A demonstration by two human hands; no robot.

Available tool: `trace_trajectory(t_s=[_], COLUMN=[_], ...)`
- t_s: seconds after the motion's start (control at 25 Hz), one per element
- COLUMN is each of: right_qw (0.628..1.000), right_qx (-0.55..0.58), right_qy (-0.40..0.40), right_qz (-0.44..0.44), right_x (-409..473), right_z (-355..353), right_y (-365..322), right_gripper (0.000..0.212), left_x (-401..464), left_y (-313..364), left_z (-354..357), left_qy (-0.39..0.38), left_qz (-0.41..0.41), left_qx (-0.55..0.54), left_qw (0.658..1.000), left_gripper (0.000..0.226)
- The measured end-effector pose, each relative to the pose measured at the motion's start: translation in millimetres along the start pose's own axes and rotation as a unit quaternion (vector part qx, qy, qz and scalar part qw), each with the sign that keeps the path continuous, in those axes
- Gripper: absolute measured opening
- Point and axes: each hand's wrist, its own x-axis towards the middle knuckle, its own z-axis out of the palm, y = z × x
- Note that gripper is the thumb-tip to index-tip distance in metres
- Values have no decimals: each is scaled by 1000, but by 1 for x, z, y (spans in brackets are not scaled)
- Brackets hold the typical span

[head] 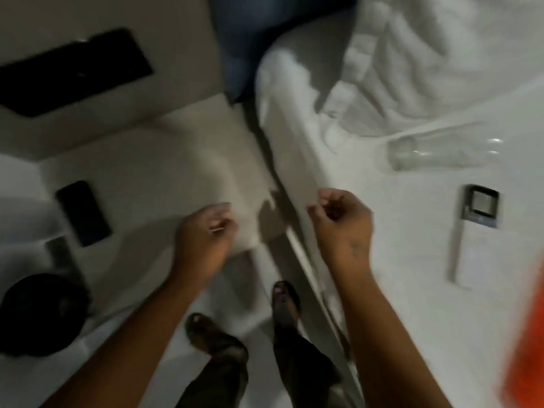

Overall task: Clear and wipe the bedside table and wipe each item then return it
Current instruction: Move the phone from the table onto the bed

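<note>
The white bedside table (153, 178) sits left of the bed, and a black phone (83, 212) lies near its left side. My left hand (203, 234) hovers over the table's front right corner, fingers curled in and holding nothing. My right hand (341, 222) hangs over the bed's edge, also curled and holding nothing. On the white bed sheet (412, 231) lie a clear empty bottle (438, 151) on its side and a white remote with a small dark-framed screen (474, 231). The whole frame is motion-blurred.
A black panel (73, 75) is set in the wall above the table. A round black object (44, 313) and a grey item (60, 253) sit at the lower left. Rumpled bedding (412, 60) fills the upper right. Something orange (527, 334) shows at the right edge. My sandalled feet (282, 298) stand between table and bed.
</note>
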Motion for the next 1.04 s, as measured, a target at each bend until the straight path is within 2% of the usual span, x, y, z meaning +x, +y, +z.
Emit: trace_trajectory(t_s=[0.08,0.2,0.28,0.36,0.48,0.64,0.76,0.84,0.96,1.04], right_qw=[985,949,930,899,896,900,904,918,949,963], right_qx=[39,-20,-102,-207,-261,-261,-243,-195,-109,-71], right_qy=[-158,-304,-349,-384,-358,-346,-350,-344,-295,-258], right_qz=[53,76,55,23,-30,-50,-30,-13,26,28], right_x=[-17,-41,-57,-71,-81,-83,-78,-71,-49,-39], right_z=[109,254,331,390,434,439,407,367,270,193], right_y=[-14,-22,-21,-16,-10,-3,1,0,-8,-15], right_gripper=[17,14,3,23,34,39,28,21,11,17], left_x=[35,71,89,105,118,118,104,90,62,35], left_y=[-60,-125,-155,-178,-190,-192,-181,-166,-117,-74], left_z=[-84,-158,-178,-190,-191,-185,-172,-156,-114,-75], left_qy=[107,199,232,237,224,242,249,236,195,155], left_qz=[-71,-155,-201,-239,-233,-214,-202,-188,-194,-169], left_qx=[63,91,110,131,100,112,74,31,-103,-146], left_qw=[990,963,945,933,941,940,944,953,956,962], left_gripper=[22,40,51,54,45,33,17,7,23,27])
